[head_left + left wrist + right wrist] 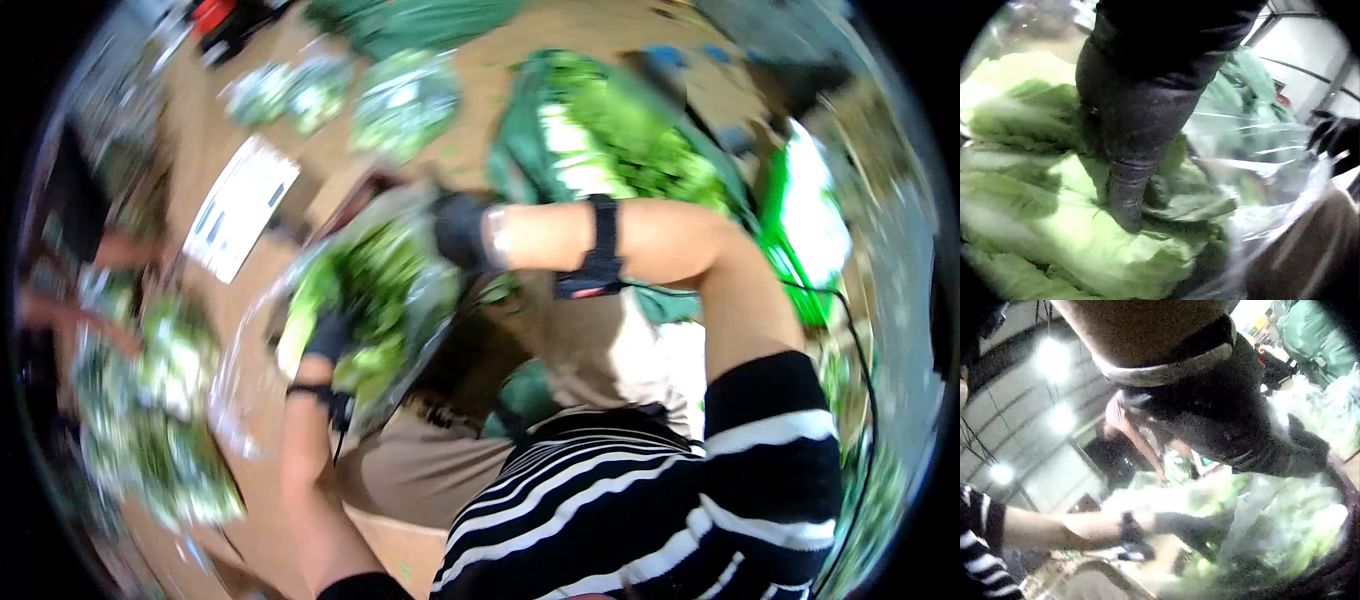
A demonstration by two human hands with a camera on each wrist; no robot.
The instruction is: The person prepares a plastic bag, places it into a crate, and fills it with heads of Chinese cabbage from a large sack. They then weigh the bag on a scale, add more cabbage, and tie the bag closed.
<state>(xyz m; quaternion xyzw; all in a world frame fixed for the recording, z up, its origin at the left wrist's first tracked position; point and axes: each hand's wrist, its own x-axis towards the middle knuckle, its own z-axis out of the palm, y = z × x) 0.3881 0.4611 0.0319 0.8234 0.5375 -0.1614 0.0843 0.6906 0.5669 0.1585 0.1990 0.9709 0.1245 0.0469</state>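
While the right hand (462, 232) grips the rim of a clear bag (438, 290), the left hand (328, 335) is down among the greens (375, 285) inside it. Both hands wear dark gloves, and a dark strap with a small device sits on each wrist. The left wrist view shows one finger (1125, 209) pressed against pale green leaves; the others are hidden, so whether the left hand grasps any leaf cannot be told.

The bag stands in front of the person's knees, with loose film spreading on its left side. Leaves fill much of its mouth.

Beyond the right forearm, an open green sack (515, 140) holds further leafy heads, pale stems showing. Beyond the bag, toward the top of the head view, lies a filled packet (408, 105), and to the left of that, smaller ones. A white panel (240, 208) with dark markings is near the bag, on its left. Several more packed greens (160, 440) lie at far left, close to a second person (125, 250), who is only partly visible and blurred.
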